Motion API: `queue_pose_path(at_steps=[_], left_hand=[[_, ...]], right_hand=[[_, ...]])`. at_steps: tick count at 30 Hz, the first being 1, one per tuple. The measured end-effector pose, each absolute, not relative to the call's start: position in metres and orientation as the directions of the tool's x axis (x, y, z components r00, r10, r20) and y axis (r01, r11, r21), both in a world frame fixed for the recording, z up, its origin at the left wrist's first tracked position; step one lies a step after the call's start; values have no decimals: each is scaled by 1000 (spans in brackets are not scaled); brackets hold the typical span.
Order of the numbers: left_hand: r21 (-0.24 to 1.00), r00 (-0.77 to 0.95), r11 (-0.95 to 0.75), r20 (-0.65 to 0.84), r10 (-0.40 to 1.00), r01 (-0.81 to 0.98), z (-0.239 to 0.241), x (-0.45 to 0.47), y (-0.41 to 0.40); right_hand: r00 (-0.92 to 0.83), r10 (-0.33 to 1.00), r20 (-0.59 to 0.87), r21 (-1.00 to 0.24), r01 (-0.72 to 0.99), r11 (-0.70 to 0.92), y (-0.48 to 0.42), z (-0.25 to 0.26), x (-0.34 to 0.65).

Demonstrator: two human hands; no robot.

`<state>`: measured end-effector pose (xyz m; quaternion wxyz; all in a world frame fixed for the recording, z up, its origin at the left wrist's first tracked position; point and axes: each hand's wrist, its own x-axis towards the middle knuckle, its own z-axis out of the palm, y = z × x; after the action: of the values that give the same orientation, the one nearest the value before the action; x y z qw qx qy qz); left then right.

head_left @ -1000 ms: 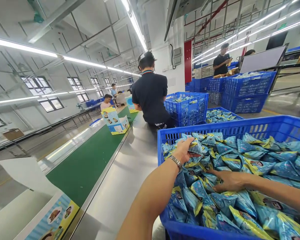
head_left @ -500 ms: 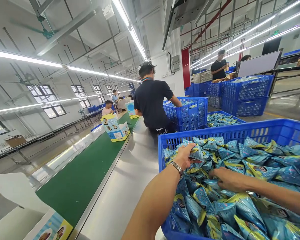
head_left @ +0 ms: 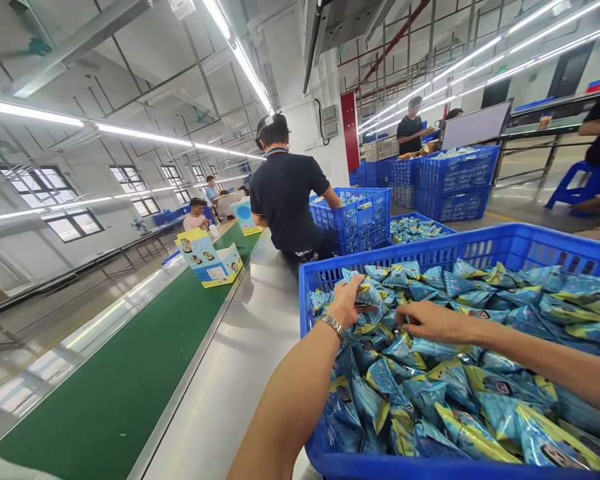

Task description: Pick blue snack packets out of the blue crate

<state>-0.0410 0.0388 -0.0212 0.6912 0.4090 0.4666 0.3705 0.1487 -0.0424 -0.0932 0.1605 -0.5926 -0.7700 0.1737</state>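
My left hand (head_left: 347, 303), with a metal wristwatch (head_left: 332, 326) on its wrist, grips a blue foil sachet (head_left: 366, 297) near the near-left corner of a blue plastic basket (head_left: 405, 257). The basket is heaped with blue and yellow sachets (head_left: 460, 393). My right hand (head_left: 433, 322) lies over the sachets to the right of my left hand, its fingers curled down onto them. I cannot tell whether it holds one.
A steel bench (head_left: 225, 393) runs left of the basket, beside a green conveyor belt (head_left: 125, 393) carrying a printed display box (head_left: 205, 257). A co-worker (head_left: 285, 200) in a dark shirt sits ahead, by another blue basket (head_left: 350, 220). Stacked blue baskets (head_left: 455, 180) stand further back.
My right hand has moved up and left, closer to my left hand. The whole view has swung left, and the white card at the lower left has nearly left the picture.
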Motion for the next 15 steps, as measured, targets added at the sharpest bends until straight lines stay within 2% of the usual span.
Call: queue_pose_path(at_steps=[5,11,15], left_hand=[[924,322,377,-340,884,-58,-19,-42,37],[937,335,349,-324,885,-18,-20,-42,38],[948,335,319,-306,891,18,-21,-42,40]], right_hand=[[-228,973,-26,-407,892,198,-46,-97,154],[-300,946,-124,-387,892,232,-57,-103,126],[-287,941,-181,-325,920,218,-58,-113,109]])
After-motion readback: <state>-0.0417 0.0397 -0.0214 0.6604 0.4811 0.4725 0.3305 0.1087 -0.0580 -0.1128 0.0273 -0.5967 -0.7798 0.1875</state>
